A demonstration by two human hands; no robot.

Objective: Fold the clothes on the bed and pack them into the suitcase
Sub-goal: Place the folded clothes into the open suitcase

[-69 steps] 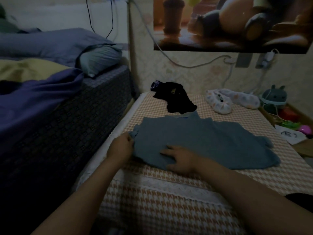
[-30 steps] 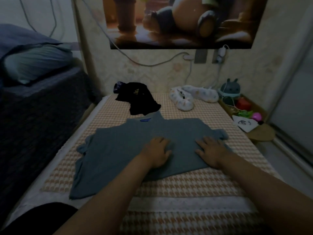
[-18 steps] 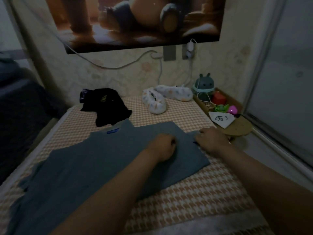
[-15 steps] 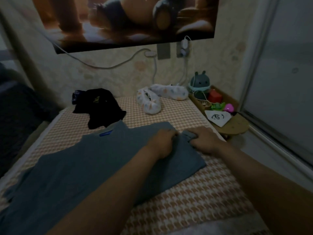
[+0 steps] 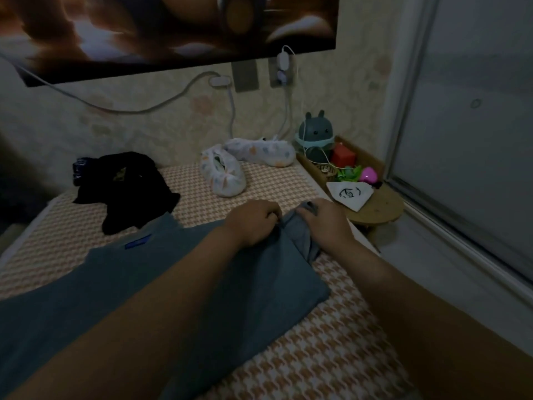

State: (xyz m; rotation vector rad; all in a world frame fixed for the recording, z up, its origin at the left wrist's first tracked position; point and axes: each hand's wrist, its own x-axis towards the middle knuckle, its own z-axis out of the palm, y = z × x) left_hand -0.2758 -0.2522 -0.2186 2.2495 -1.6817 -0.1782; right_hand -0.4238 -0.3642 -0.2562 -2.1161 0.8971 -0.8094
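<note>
A grey-blue shirt (image 5: 121,290) with a blue neck label lies spread on the houndstooth bed cover (image 5: 326,353). At the shirt's right shoulder, my left hand (image 5: 253,222) has its fingers curled onto the fabric. Just right of it, my right hand (image 5: 324,223) grips the bunched right sleeve. A black garment (image 5: 127,183) lies crumpled beyond the shirt's collar. No suitcase is in view.
Two white patterned slippers (image 5: 227,174) sit at the far edge of the bed. A wooden stool and tray (image 5: 380,206) to the right carry a rabbit-shaped lamp (image 5: 315,134), small toys and a paper. Cables hang on the wall. A sliding door (image 5: 467,140) stands at right.
Both hands moved from the shirt's left side across to its right sleeve. The right hand has gathered the sleeve inward, and the view turned right.
</note>
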